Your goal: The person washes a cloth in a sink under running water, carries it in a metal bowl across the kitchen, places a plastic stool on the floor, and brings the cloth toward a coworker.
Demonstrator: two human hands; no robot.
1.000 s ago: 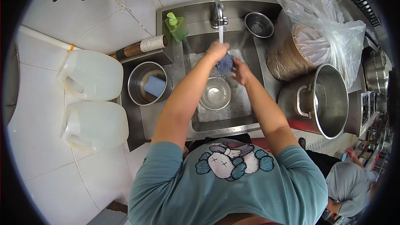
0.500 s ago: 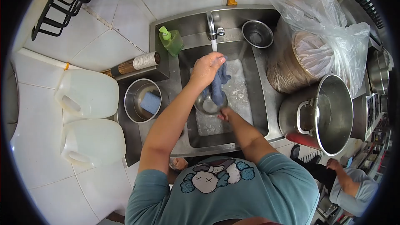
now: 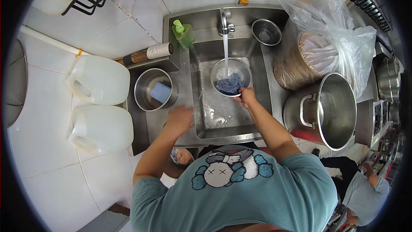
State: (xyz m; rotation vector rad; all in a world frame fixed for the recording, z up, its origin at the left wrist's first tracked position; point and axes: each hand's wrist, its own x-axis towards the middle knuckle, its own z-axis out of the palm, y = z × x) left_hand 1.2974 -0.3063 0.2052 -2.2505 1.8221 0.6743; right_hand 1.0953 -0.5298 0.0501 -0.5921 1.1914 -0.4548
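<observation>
My right hand (image 3: 246,96) grips the near rim of a metal bowl (image 3: 213,74) inside the sink (image 3: 229,134). A crumpled blue-grey cloth (image 3: 231,84) lies in this bowl. Water (image 3: 226,51) runs from the faucet (image 3: 223,22) down into it. Over the counter edge, left of the basin, my left hand (image 3: 180,119) is smeared by motion; its fingers cannot be made out. Nearest to that hand stands a steel pot (image 3: 141,104) with a blue sponge (image 3: 160,92) inside.
Two white plastic jugs (image 3: 101,81) stand at the left. A green soap bottle (image 3: 183,35) and a small steel bowl (image 3: 267,32) sit behind the basin. A large steel pot (image 3: 296,114) and a plastic-wrapped bundle (image 3: 296,60) flank the right. Another person (image 3: 365,195) is at lower right.
The cloth has gone from my left hand into the bowl. My left hand has moved down and left, out of the basin. My right hand has brought the bowl under the running water.
</observation>
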